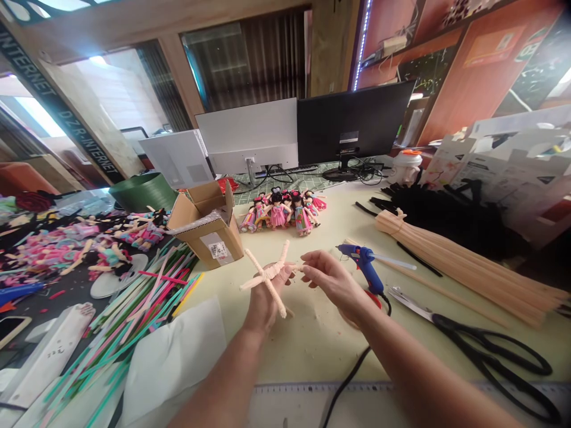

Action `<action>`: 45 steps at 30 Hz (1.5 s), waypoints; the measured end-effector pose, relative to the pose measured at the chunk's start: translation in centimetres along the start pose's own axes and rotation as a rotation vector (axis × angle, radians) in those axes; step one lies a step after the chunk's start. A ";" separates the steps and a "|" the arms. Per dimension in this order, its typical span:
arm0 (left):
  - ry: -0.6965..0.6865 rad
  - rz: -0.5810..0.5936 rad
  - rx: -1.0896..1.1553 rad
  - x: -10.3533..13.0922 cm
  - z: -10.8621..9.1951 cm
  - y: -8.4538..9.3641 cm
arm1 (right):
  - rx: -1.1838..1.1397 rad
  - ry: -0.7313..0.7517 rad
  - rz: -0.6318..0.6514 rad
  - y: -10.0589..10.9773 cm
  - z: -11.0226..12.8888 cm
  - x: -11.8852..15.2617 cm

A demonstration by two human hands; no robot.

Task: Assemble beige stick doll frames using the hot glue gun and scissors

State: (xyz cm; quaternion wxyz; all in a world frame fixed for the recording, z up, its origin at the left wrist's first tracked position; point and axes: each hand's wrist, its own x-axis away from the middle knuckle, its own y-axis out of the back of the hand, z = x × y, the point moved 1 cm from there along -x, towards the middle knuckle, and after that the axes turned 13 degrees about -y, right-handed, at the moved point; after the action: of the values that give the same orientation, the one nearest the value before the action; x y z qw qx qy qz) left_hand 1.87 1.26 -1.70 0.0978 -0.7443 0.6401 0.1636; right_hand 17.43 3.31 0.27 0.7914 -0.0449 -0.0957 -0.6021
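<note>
The left hand (266,294) is closed around the middle of a cream-coloured fuzzy pipe-cleaner figure with crossed limbs (267,276), holding it up above the pale yellow table top (312,339). The right hand (328,278) sits just beside it, fingers curled and pinching the figure's end nearest to it.

Just beyond the right hand lies a blue hot-glue gun (366,264), its black cord running back under the right forearm. Farther out on that side are large black-handled scissors (473,336) and a long bundle of cream pipe-cleaner stems (468,264).

Ahead of both hands rests a cluster of small dolls in pink dresses (283,213). Beyond the left hand stands an open brown cardboard box (209,229), and outward from the left forearm spreads a heap of pink, green and teal pipe-cleaner stems (143,309), with a white sheet (173,356) beside it.
</note>
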 end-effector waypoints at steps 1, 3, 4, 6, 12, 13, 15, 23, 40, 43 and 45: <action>0.015 -0.022 0.031 -0.1 0.2 0.1 | 0.098 0.023 -0.044 0.3 0.1 -0.1; 0.044 -0.065 0.093 -0.4 0.7 0.4 | 0.316 0.040 -0.103 0.9 0.4 -0.2; 0.062 -0.084 0.120 -0.6 0.9 0.5 | 0.426 0.030 -0.103 1.1 0.6 -0.1; 0.105 -0.122 0.169 -1.0 1.3 0.9 | 0.612 -0.002 -0.052 1.4 1.3 0.4; 0.127 -0.180 0.281 -1.6 1.5 1.9 | 0.977 -0.084 0.015 5.2 1.6 4.1; 0.131 -0.177 0.300 -1.6 1.4 2.0 | 1.032 -0.133 -0.029 6.4 1.3 4.6; 0.142 -0.172 0.344 -1.5 1.0 2.2 | 1.099 -0.214 -0.183 9.1 0.6 5.0; 0.293 -0.121 0.596 -1.3 0.2 2.3 | 0.917 -0.111 -0.443 11.8 -1.4 0.0; 0.112 0.111 0.214 -2.1 1.1 3.1 | 0.277 -0.076 0.047 6.1 2.6 1.9; 0.105 0.120 0.227 -2.1 1.1 2.9 | 0.314 -0.127 0.067 5.6 2.0 1.9; 0.082 0.127 0.213 -2.0 1.1 2.8 | 0.352 -0.123 0.076 5.4 1.8 1.8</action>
State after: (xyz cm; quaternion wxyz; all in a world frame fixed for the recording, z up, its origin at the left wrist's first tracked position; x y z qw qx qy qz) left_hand -1.26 3.09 -1.82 0.1395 -0.6937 0.7032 0.0700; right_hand 22.92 3.40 2.63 0.8017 0.0539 -0.2461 -0.5420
